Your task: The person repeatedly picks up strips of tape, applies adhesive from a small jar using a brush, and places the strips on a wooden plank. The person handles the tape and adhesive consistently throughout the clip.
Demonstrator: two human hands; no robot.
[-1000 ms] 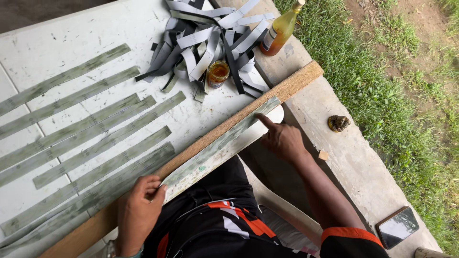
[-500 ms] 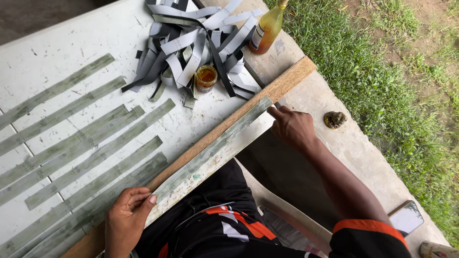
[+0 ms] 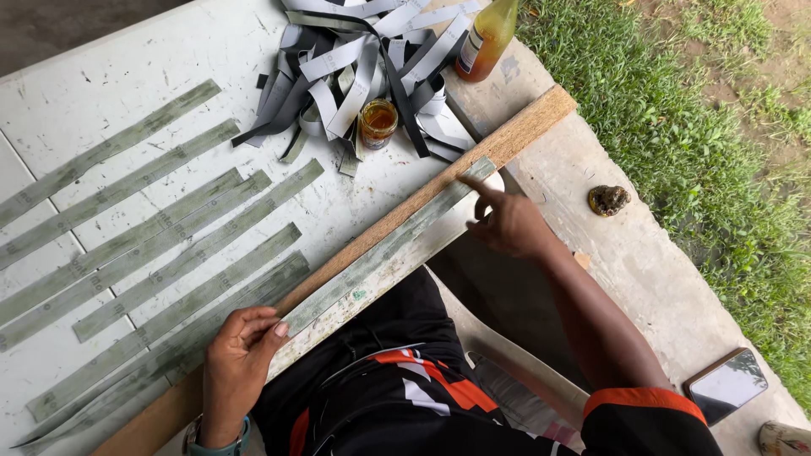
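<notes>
the long greenish strip (image 3: 384,249) lies flat along the near face of a wooden board (image 3: 439,187) that runs slantwise over the edge of the white surface (image 3: 101,51). against a moment ago, the right hand (image 3: 507,224) has slid up the strip to its far end; the forefinger is stretched out, its tip pressing on that end, the other fingers curled under. it looks as if the strip is being smoothed down along its length. the left hand (image 3: 241,350) has hardly shifted: it rests at the near end, fingers bent, tips pressing the strip's end to the board, pinching nothing. both forearms reach out from the lap. further off, more strips (image 3: 160,245) lie in rows on the surface, a heap of grey cut ribbons (image 3: 363,59) past a small jar (image 3: 378,122), an amber bottle (image 3: 486,38) beside it, a phone (image 3: 726,384) on the concrete ledge.
</notes>
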